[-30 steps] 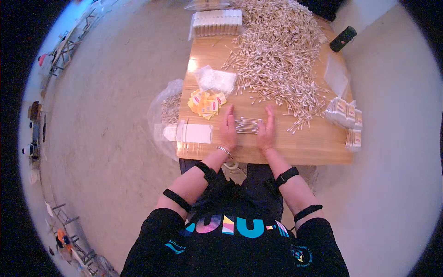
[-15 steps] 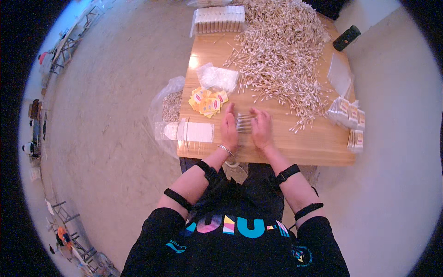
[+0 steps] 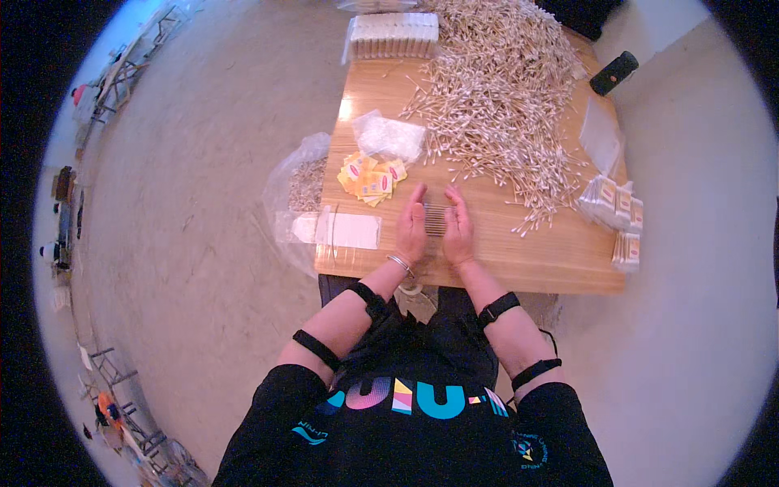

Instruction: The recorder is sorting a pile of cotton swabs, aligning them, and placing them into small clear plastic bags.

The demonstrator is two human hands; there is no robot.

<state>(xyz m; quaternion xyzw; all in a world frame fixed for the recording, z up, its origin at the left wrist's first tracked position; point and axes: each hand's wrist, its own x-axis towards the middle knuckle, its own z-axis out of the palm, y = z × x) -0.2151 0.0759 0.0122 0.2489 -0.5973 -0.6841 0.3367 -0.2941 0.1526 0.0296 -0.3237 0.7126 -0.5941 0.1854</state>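
A neat row of cotton swabs (image 3: 436,221) lies side by side near the front of the wooden table, its ends reaching toward both palms. My left hand (image 3: 412,227) stands on edge at the row's left end, fingers stretched forward. Facing it, my right hand (image 3: 459,230) is upright at the right end with straight fingers. Both palms are at or touching the swab ends; whether the row is lifted off the table I cannot tell. A large heap of loose cotton swabs (image 3: 503,89) spreads beyond my hands.
Left of my hands are yellow paper cards (image 3: 372,178), a clear plastic bag stack (image 3: 389,138) and a white sheet pack (image 3: 355,231). Packed swabs (image 3: 395,36) stand at the back left. Filled packets (image 3: 608,201) line the right edge, near a dark cylinder (image 3: 614,73).
My right hand has turned more on edge, its fingers straighter, and both hands have come slightly closer together around the swab row. The whole view has shifted a little.
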